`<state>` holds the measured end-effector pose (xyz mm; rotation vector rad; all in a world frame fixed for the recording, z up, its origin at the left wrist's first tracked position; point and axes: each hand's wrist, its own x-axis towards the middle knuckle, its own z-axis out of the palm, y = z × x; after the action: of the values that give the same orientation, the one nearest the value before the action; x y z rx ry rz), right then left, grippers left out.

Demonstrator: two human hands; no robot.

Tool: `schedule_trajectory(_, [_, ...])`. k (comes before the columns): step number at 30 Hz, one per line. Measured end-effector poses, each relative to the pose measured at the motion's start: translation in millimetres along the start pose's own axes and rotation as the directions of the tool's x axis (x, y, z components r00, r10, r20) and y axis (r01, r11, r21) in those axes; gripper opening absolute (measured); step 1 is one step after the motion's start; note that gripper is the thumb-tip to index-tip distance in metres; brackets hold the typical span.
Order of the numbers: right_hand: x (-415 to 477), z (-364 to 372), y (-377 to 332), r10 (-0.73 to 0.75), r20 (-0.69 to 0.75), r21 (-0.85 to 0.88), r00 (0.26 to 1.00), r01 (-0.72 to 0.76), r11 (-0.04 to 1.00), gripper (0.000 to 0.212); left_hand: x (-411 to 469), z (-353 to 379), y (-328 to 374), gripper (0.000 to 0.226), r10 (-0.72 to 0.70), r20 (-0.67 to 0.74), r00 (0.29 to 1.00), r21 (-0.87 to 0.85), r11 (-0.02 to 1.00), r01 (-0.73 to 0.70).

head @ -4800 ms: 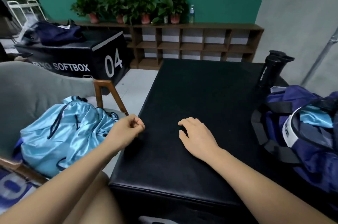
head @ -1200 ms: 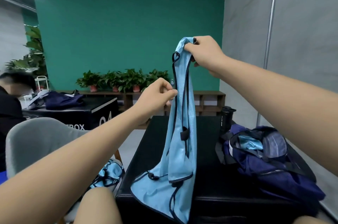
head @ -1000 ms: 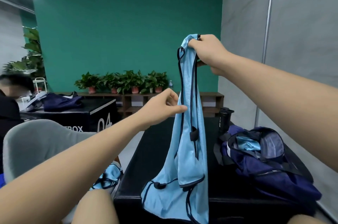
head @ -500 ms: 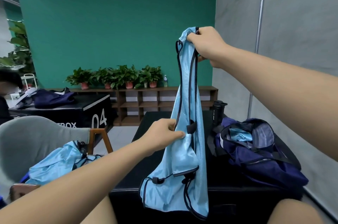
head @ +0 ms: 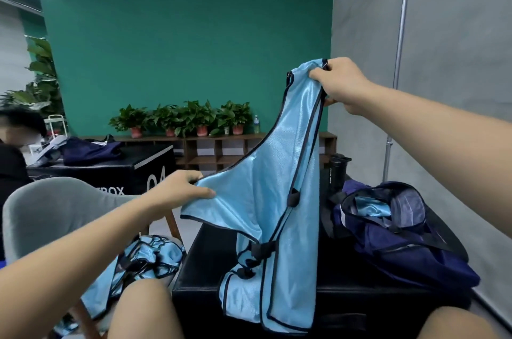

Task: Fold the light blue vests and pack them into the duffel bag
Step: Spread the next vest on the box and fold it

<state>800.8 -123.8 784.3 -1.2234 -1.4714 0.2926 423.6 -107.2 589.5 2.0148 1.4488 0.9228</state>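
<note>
A black-trimmed light blue vest [head: 266,194] is held aloft, drawn out leftward. More vests [head: 144,258] are heaped on the chair [head: 55,208]. The navy duffel [head: 401,250] lies unzipped on the table [head: 210,253], blue fabric inside.

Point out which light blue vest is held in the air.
The vest stretched between left hand and right hand; a heap lies on the chair, another vest inside the duffel bag.

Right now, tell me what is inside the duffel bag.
The duffel bag is open; light blue vest fabric lies just inside its opening. How many vests, and anything beneath them, is hidden by that fabric and the bag's navy walls.
</note>
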Motion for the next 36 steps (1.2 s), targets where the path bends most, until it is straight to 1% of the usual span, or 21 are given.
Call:
schedule_trajectory(2, [-1.5,-1.9,2.1,0.008,-0.002,-0.008,1.0,-0.008,1.0,0.027,1.7,-18.8,1.2,0.036,-0.012,-0.037,0.999,-0.018,1.0,0.011])
schedule_trajectory(8, [1.7,-10.6,10.7,0.031,-0.018,-0.027,0.999,-0.032,0.999,0.022,9.8,-69.2,1.6,0.03,-0.019,-0.122,0.992,-0.094,0.996,0.008])
schedule_trajectory(12, [2.4,-15.6,11.4,0.014,-0.015,-0.016,1.0,-0.014,1.0,0.022,14.4,-91.8,10.7,0.025,-0.041,-0.158,0.987,-0.185,0.983,0.011])
schedule_trajectory(14, [3.2,-18.5,10.6,0.008,-0.017,0.006,1.0,-0.008,1.0,0.024,17.6,-104.2,15.5,0.027,-0.071,-0.151,0.986,-0.271,0.962,0.028])
schedule_trajectory(16, [4.8,-22.1,9.7,0.002,-0.027,0.019,1.0,-0.001,1.0,0.025,16.9,-116.4,24.4,0.03,-0.086,-0.143,0.986,-0.398,0.917,0.022])
schedule_trajectory(19, [6.1,-27.1,8.6,-0.008,-0.041,0.028,0.999,0.009,1.0,0.027,15.6,-128.2,39.2,0.046,-0.071,-0.193,0.979,-0.569,0.82,-0.053])
schedule_trajectory(22, [7.3,-29.2,9.5,-0.005,-0.062,0.053,0.998,0.008,0.999,0.031,11.3,-130.4,58.3,0.043,-0.016,-0.253,0.967,-0.693,0.701,-0.169])
schedule_trajectory(25, [9.2,-31.4,11.0,-0.004,-0.093,0.084,0.996,0.012,0.996,0.038,9.8,-127.5,75.8,0.043,0.037,-0.286,0.957,-0.716,0.656,-0.239])
schedule_trajectory(29, [13.3,-37.2,13.3,-0.016,-0.138,0.138,0.99,0.035,0.99,0.048,9.8,-129.5,94.7,0.045,0.082,-0.288,0.954,-0.705,0.656,-0.269])
schedule_trajectory(32, [14.1,-40.8,13.1,-0.019,-0.167,0.191,0.986,0.051,0.98,0.055,5.5,-131.2,106.4,0.047,0.116,-0.292,0.949,-0.671,0.683,-0.289])
schedule_trajectory(36, [8.3,-44.3,9.5,-0.031,-0.215,0.278,0.976,0.092,0.956,0.044,4.2,-134.3,114.6,0.049,0.188,-0.316,0.93,-0.669,0.651,-0.359])
